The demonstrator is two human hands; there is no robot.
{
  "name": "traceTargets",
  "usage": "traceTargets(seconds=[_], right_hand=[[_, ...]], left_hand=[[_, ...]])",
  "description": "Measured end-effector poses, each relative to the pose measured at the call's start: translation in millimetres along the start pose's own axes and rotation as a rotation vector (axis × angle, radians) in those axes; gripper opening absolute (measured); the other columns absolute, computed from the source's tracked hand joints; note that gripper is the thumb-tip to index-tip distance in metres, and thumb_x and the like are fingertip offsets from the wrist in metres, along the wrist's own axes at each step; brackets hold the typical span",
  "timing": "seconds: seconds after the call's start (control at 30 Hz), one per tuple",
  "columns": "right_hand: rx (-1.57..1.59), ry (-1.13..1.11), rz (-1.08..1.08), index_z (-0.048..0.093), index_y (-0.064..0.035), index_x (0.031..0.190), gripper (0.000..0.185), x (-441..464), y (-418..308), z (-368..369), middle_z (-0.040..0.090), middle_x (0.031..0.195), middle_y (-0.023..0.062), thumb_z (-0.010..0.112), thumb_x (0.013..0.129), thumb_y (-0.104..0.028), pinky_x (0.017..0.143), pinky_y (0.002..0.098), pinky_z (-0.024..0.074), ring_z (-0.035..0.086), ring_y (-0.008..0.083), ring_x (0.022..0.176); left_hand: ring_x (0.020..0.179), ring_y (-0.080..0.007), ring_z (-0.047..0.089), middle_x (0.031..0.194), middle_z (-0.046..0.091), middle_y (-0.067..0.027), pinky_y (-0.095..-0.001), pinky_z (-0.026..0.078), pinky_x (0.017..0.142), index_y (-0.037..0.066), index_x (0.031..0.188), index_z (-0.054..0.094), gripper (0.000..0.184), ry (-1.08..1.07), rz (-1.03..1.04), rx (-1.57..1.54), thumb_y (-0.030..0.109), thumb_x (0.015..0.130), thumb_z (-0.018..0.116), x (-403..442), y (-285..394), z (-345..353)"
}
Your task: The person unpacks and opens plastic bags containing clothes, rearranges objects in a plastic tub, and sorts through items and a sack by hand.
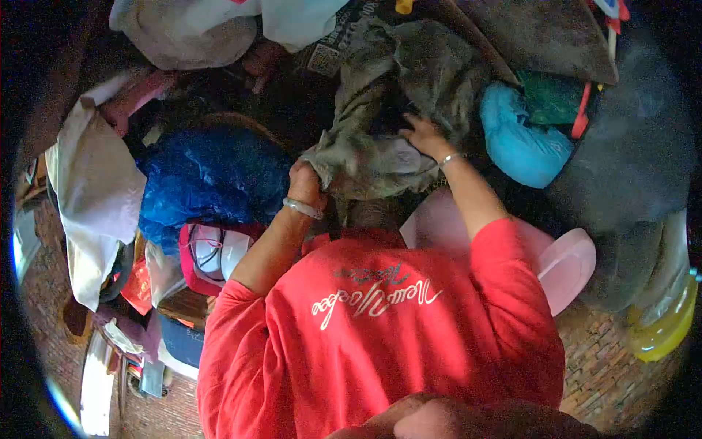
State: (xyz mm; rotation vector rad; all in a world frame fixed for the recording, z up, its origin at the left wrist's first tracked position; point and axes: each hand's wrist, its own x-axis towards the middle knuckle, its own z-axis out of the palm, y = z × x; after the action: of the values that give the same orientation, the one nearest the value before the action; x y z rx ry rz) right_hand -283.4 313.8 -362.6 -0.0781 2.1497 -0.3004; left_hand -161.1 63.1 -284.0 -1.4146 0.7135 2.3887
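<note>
A grey-green, crumpled cloth (409, 66) hangs in front of my chest, with a dark opening in its middle. At its lower left corner my left hand (307, 184), with a pale bangle at the wrist, is closed round the fabric. My right hand (426, 137), wearing a thin silver bracelet, lies at the right of the dark opening with its fingers apart against the cloth. A paler grey patch (406, 157) of the material shows between both hands.
Blue plastic (212, 175) lies left of my left hand. To the right are a light blue bag (523, 139), a pink basin (567, 267) and a yellow container (665, 325). White cloth (102, 183) hangs far left, near a red case (191, 260).
</note>
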Motion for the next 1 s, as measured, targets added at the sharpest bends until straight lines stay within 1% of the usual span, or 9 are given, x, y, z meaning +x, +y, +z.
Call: traceTargets(seconds=[0.13, 0.33, 0.4, 0.53, 0.6, 0.7, 0.8, 0.87, 1.0], right_hand=[[-0.386, 0.058, 0.295, 0.027, -0.0204, 0.143, 0.080, 15.3, 42.5, -43.8, 0.012, 0.150, 0.0181, 0.068, 0.077, -0.038, 0.105, 0.0417, 0.0336, 0.034, 0.0372, 0.130], [-0.500, 0.114, 0.403, 0.021, -0.0191, 0.145, 0.089, -44.9, 53.5, -120.0, 0.009, 0.149, 0.0222, 0.072, 0.073, -0.033, 0.101, 0.0431, 0.0394, 0.039, 0.0400, 0.126], [-0.528, 0.167, 0.415, 0.017, -0.0193, 0.146, 0.090, -52.3, 53.8, -137.0, 0.008, 0.149, 0.0227, 0.070, 0.074, -0.033, 0.100, 0.0441, 0.0395, 0.039, 0.0410, 0.125], [-0.560, 0.367, 0.300, 0.011, -0.0216, 0.146, 0.091, -67.0, 59.8, -162.5, 0.023, 0.144, 0.0258, 0.069, 0.077, -0.033, 0.099, 0.0435, 0.0397, 0.039, 0.0413, 0.125], [-0.533, 0.367, 0.326, 0.012, -0.0225, 0.146, 0.090, -73.6, 47.2, -171.3, 0.033, 0.139, 0.0272, 0.068, 0.077, -0.035, 0.099, 0.0435, 0.0390, 0.040, 0.0411, 0.124], [-0.615, 0.350, 0.295, 0.017, -0.0225, 0.145, 0.085, -85.7, 38.0, -168.6, 0.036, 0.138, 0.0247, 0.067, 0.077, -0.035, 0.098, 0.0465, 0.0386, 0.043, 0.0384, 0.123], [-0.794, -0.035, 0.202, 0.035, -0.0205, 0.139, 0.071, -102.8, 32.2, -161.5, 0.046, 0.132, 0.0200, 0.066, 0.077, -0.035, 0.096, 0.0485, 0.0397, 0.045, 0.0361, 0.121], [-0.947, -0.325, 0.352, 0.055, -0.0181, 0.123, 0.048, -105.6, 37.5, -150.6, 0.055, 0.122, 0.0145, 0.063, 0.077, -0.029, 0.094, 0.0537, 0.0386, 0.050, 0.0335, 0.117], [-0.793, -0.379, 0.203, 0.064, -0.0158, 0.110, 0.034, -132.2, 55.9, -126.7, 0.062, 0.109, 0.0160, 0.060, 0.077, -0.023, 0.093, 0.0553, 0.0374, 0.054, 0.0345, 0.110]], left_hand=[[0.096, -0.0243, 0.060, 0.107, 0.061, -0.0119, -0.0374, 0.050, 0.082, 0.001, 0.115, 0.054, 0.028, -0.092, 0.004, -0.098, 0.007, 0.088, 0.046, 1.9, -0.9, -12.3], [0.106, -0.0256, 0.056, 0.123, 0.053, -0.0145, -0.0340, 0.047, 0.089, -0.002, 0.133, 0.038, 0.051, -0.100, 0.095, 0.055, -0.003, 0.082, 0.044, 0.9, -11.6, -22.0], [0.111, -0.0275, 0.053, 0.130, 0.048, -0.0170, -0.0331, 0.044, 0.092, -0.003, 0.138, 0.027, 0.065, -0.071, 0.146, 0.407, -0.003, 0.077, 0.048, -9.9, -6.3, -11.6], [0.115, -0.0306, 0.049, 0.131, 0.045, -0.0216, -0.0342, 0.041, 0.097, -0.001, 0.140, 0.023, 0.079, -0.176, 0.340, 0.547, 0.003, 0.071, 0.059, 21.4, -47.7, -50.7], [0.124, -0.0376, 0.038, 0.137, 0.032, -0.0263, -0.0379, 0.035, 0.102, 0.005, 0.143, 0.021, 0.093, -0.228, 0.453, 0.960, 0.007, 0.063, 0.068, 30.8, -51.2, -59.2], [0.130, -0.0454, 0.024, 0.141, 0.020, -0.0285, -0.0452, 0.027, 0.106, 0.011, 0.143, 0.023, 0.097, -0.046, 0.553, 1.377, 0.010, 0.059, 0.071, 13.4, -49.0, -29.5], [0.132, -0.0491, 0.014, 0.145, 0.013, -0.0263, -0.0547, 0.021, 0.106, 0.014, 0.142, 0.024, 0.095, -0.084, 0.819, 1.675, 0.013, 0.060, 0.071, 7.9, -37.6, 14.6], [0.133, -0.0489, 0.011, 0.145, 0.016, -0.0242, -0.0604, 0.016, 0.104, 0.013, 0.141, 0.027, 0.092, -0.142, 0.911, 1.758, 0.020, 0.061, 0.072, 11.7, -39.7, 37.1], [0.136, -0.0448, 0.010, 0.146, 0.021, -0.0190, -0.0638, 0.015, 0.103, 0.012, 0.141, 0.028, 0.092, -0.558, 0.953, 1.910, 0.029, 0.062, 0.072, 13.9, -49.8, 96.5]])
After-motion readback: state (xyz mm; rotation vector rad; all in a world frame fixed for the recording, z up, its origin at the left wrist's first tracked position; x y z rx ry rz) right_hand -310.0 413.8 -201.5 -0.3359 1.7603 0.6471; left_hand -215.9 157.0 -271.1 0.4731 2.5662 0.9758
